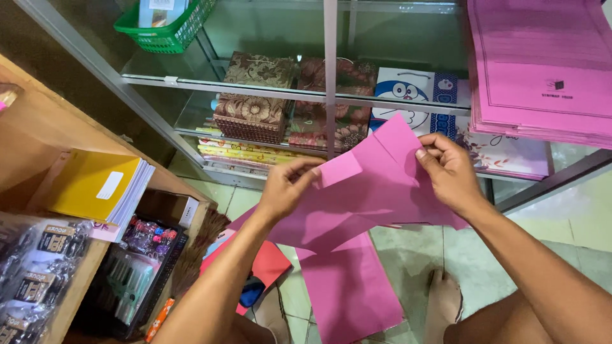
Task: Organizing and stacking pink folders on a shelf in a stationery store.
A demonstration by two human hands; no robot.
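Observation:
Both of my hands hold a pink paper folder in the air in front of a glass display case. My left hand pinches its left side near a folded flap. At the upper right edge, my right hand grips it with fingers curled over the fold. More pink sheets hang or lie below, over the tiled floor. A thick stack of the same pink folders rests on top of the glass case at the upper right.
The glass case shelves hold patterned fabric-covered books, wrapping paper and a cartoon gift bag. A green basket sits on the top shelf. A wooden shelf at left carries a yellow notebook stack and packaged goods. My bare feet are on the floor.

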